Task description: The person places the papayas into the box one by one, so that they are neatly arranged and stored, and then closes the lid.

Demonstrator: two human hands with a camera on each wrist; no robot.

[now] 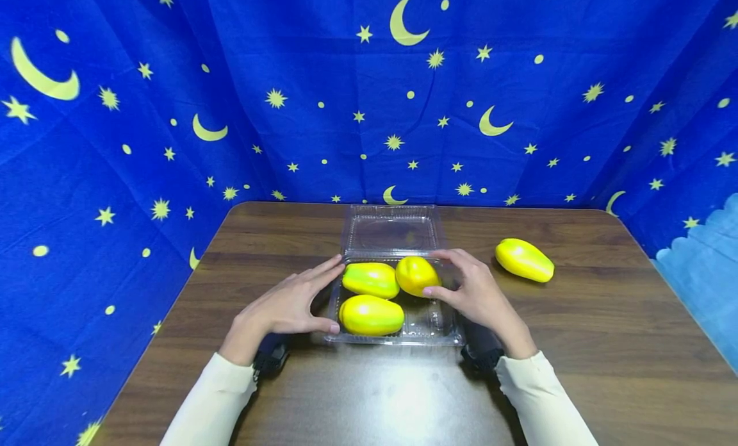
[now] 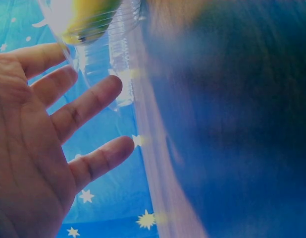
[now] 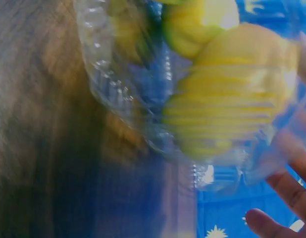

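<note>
A clear plastic clamshell box [image 1: 423, 327] lies on the table with its lid folded back. Inside are three yellow papayas: a back one [image 1: 370, 280], a front one [image 1: 371, 315] and one at the right [image 1: 417, 276], seen tilted through the box wall in the right wrist view. My right hand [image 1: 469, 289] holds that right papaya, thumb at its near side and a finger behind it; the other fingers [image 3: 291, 191] spread beyond the wall. My left hand [image 1: 291, 303] steadies the box's left side with straight, spread fingers, thumb at the front corner.
Another papaya [image 1: 524, 260] lies on the wooden table [image 1: 576, 343], right of the box. The transparent lid [image 1: 393, 231] extends toward the table's back edge. Behind hangs a blue curtain [image 1: 323, 61] with moons and stars.
</note>
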